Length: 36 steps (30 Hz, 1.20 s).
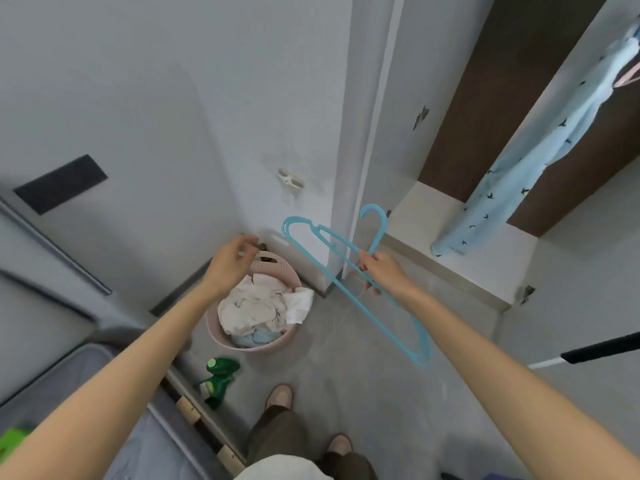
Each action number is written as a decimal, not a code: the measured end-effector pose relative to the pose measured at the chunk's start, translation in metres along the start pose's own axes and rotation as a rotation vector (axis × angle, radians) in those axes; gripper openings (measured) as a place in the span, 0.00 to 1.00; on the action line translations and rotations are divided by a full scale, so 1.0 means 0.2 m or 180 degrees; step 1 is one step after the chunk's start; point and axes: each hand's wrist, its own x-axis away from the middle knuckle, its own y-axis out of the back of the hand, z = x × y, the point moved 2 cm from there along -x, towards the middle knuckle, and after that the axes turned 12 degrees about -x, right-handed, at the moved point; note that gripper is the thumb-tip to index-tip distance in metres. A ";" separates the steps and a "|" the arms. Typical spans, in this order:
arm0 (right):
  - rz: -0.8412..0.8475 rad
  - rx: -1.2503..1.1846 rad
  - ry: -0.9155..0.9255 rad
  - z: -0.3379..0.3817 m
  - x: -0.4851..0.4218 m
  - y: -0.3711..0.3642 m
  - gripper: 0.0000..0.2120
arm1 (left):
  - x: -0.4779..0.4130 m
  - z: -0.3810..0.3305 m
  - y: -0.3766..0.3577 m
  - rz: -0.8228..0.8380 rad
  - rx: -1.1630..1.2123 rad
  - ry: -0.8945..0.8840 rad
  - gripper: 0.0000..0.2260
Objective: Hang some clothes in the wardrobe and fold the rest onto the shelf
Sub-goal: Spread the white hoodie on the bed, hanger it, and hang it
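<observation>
My right hand (379, 273) grips a light blue plastic hanger (313, 252) near its hook, held out over the floor in front of the wardrobe. My left hand (232, 261) hovers above the pink laundry basket (214, 329), fingers loosely curled and holding nothing. The basket stands on the floor in the corner, filled with crumpled white and pale blue clothes (258, 308). A pale blue garment with small dark bird prints (540, 157) hangs inside the open wardrobe at the right, above a white shelf (485, 251).
A green spray bottle (218, 375) lies on the floor just left of my feet. A grey bed or cabinet edge (69, 393) runs along the left. A black-and-white pole (588, 353) juts in from the right. The wardrobe door edge (349, 168) stands behind the basket.
</observation>
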 end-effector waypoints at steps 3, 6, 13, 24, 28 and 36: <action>0.0042 0.0107 0.0024 0.01 -0.10 -0.14 0.13 | -0.02 0.16 0.03 0.0037 -0.0047 0.0158 0.10; 0.0104 0.0203 0.0016 0.00 -0.21 -0.29 0.13 | -0.07 0.34 0.03 0.0133 -0.0095 0.0344 0.11; 0.0205 0.0313 0.0091 0.00 -0.55 -0.67 0.13 | -0.32 0.78 -0.03 0.0495 -0.0056 0.0647 0.14; -0.0123 -0.0031 -0.0038 -0.37 -1.08 -1.02 0.11 | -0.71 1.29 -0.47 0.1015 -0.0019 0.0578 0.15; -0.0233 -0.0100 -0.0187 -0.61 -1.28 -1.12 0.16 | -0.81 1.49 -0.77 0.1099 -0.0014 0.0663 0.16; -0.0284 -0.0196 -0.0113 -1.04 -1.63 -1.30 0.13 | -1.04 1.92 -1.33 0.1193 -0.0082 0.0722 0.18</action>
